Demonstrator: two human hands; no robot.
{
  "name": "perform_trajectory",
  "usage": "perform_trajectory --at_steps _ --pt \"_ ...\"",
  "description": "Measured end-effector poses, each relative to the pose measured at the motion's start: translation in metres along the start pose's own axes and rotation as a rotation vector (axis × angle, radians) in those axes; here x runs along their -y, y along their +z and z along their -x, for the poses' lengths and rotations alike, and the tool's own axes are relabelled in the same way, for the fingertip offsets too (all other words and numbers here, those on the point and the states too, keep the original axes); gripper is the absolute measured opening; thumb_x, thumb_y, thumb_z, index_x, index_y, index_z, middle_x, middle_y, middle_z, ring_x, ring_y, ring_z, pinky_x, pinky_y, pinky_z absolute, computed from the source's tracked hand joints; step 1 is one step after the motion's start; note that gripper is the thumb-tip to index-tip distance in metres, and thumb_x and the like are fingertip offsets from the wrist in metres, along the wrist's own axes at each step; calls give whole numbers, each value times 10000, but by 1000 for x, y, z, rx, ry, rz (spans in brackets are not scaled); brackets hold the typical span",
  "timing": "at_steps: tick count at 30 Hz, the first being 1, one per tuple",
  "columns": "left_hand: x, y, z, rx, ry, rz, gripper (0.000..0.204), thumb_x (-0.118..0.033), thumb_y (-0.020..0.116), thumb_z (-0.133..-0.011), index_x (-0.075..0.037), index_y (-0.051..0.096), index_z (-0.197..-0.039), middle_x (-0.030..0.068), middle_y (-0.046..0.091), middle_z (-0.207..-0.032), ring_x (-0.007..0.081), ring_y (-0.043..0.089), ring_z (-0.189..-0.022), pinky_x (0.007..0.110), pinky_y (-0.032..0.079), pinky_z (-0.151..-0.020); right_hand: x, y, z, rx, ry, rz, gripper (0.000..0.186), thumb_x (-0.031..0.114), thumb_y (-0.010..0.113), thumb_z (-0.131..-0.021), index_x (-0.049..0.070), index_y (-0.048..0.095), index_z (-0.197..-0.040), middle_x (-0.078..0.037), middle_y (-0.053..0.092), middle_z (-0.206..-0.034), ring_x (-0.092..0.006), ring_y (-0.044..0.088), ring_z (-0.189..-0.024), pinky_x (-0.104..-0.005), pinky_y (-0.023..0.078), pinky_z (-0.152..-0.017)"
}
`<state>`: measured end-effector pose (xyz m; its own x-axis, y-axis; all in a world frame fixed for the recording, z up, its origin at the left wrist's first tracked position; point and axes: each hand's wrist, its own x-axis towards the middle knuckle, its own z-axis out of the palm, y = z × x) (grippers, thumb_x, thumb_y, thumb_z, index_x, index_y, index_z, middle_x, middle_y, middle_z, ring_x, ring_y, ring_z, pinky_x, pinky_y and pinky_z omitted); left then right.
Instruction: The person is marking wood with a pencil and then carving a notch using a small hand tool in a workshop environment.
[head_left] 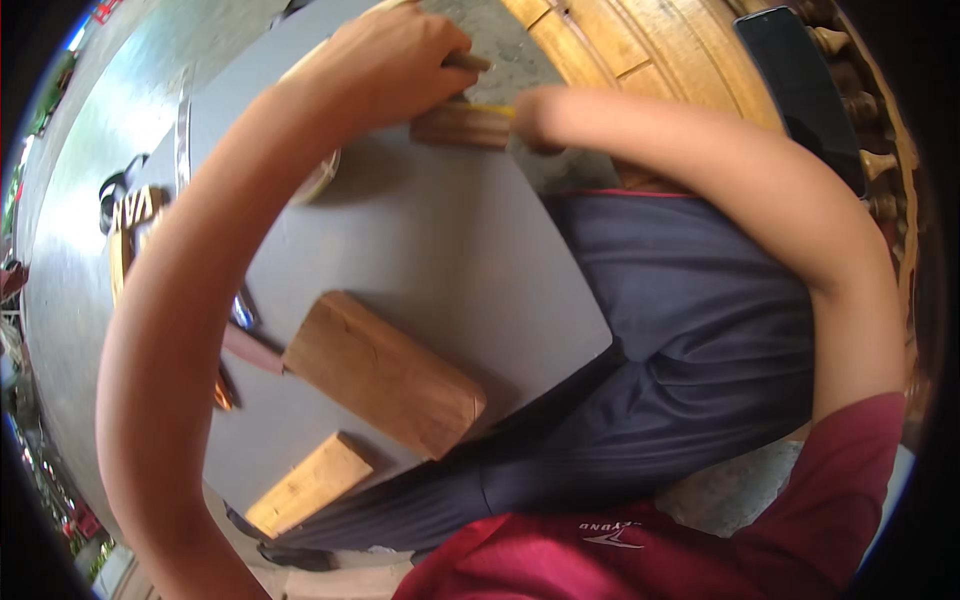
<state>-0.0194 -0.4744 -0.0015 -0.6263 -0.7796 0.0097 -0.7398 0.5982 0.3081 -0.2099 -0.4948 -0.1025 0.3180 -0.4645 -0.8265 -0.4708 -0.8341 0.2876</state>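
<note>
At the far edge of the grey table (pixel 400 225), my left hand (pixel 400 55) is closed with a short brown stick-like piece (pixel 467 62) poking out of its fingers. Just below it, a grooved brown wooden block (pixel 462 128) lies at the table's edge. My right hand (pixel 540 118) is curled beside that block's right end and blurred by motion. A thin yellow strip (pixel 495 109) runs along the block's top toward the right fingers. What the right hand holds is too blurred to make out.
A large brown wood block (pixel 385 375) and a smaller pale one (pixel 310 485) lie on the near part of the table. My left forearm partly covers a tape roll (pixel 322 180) and a blue item (pixel 244 310). A dark phone (pixel 800 90) rests on the wooden bench (pixel 680 50) at right.
</note>
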Motion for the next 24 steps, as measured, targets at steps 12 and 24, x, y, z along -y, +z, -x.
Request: perform_trajectory --at_steps 12,24 --pt "2 7 -12 -12 173 -87 284 -260 687 -895 -51 821 -1032 189 790 -1047 304 766 -1010 415 587 -878 -13 -10 -33 -7 -138 -129 236 119 622 -888 84 794 -1047 -123 774 -1082 -274 745 -981 -423 581 -848" --pt "5 33 -35 -94 2 43 487 -385 818 -852 -107 779 -1250 115 742 -1316 280 709 -1223 473 567 -979 -42 -55 -40 70 32 -316 242 133 609 -910 87 780 -1073 -113 769 -1086 -266 742 -981 -420 579 -846"
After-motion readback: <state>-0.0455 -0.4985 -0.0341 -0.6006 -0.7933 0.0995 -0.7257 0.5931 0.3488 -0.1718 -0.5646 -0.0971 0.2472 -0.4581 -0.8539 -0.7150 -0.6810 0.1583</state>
